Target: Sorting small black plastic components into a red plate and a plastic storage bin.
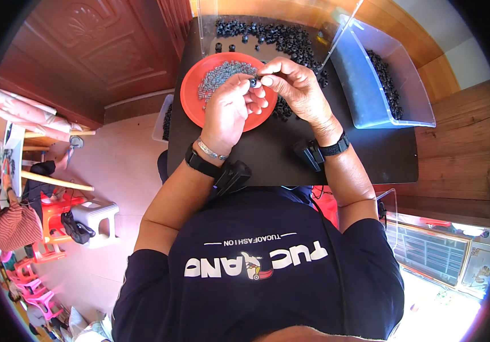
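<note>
My left hand pinches a small round black part between thumb and forefinger, above a red plate. The part has a light spot in its middle, perhaps a hole. Thumb and forefinger of my right hand are closed together right beside that part. Whatever they hold is too small to make out. Many small grey metal-looking pieces lie in the plate under my hands. Behind and to the right of the plate, many similar black parts are spread on the dark table.
A translucent bluish bin with black parts stands at the table's right edge. Clear upright panels border the far end. Another container sits left of the table. Stools and a seated person are at far left.
</note>
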`<state>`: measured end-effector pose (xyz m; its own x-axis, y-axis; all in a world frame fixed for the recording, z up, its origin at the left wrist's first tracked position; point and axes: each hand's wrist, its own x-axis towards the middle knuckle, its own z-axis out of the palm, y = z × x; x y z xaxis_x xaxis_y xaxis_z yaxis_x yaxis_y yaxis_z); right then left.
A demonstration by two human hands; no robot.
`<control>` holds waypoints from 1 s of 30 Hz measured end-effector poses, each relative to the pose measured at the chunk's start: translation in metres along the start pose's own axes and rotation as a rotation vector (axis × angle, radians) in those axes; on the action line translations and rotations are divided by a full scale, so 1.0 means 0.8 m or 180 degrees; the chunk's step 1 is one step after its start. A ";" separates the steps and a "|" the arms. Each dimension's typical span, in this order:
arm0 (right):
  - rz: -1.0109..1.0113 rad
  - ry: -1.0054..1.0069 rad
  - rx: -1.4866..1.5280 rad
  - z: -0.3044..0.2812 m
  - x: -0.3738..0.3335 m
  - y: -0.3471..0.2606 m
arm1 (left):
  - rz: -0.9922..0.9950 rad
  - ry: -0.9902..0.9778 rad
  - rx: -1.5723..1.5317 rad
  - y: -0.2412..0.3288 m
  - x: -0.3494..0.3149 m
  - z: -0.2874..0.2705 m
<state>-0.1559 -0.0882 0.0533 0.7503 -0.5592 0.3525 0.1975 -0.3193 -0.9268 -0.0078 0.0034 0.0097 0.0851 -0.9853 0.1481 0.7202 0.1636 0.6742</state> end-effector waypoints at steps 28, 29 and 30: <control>-0.1042 0.0368 -0.2478 0.008 0.000 -0.013 | -0.0060 0.0404 0.0185 -0.002 0.001 0.000; -0.1102 0.0393 -0.2547 0.009 0.000 -0.012 | -0.0072 0.0416 0.0176 -0.002 0.000 0.000; -0.1101 0.0393 -0.2544 0.010 0.001 -0.010 | -0.0073 0.0418 0.0177 -0.003 0.001 0.000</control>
<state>-0.1519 -0.0796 0.0601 0.6474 -0.3961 0.6512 -0.1346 -0.9003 -0.4139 -0.0092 0.0027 0.0082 0.1610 -0.9862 0.0388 0.6841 0.1398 0.7158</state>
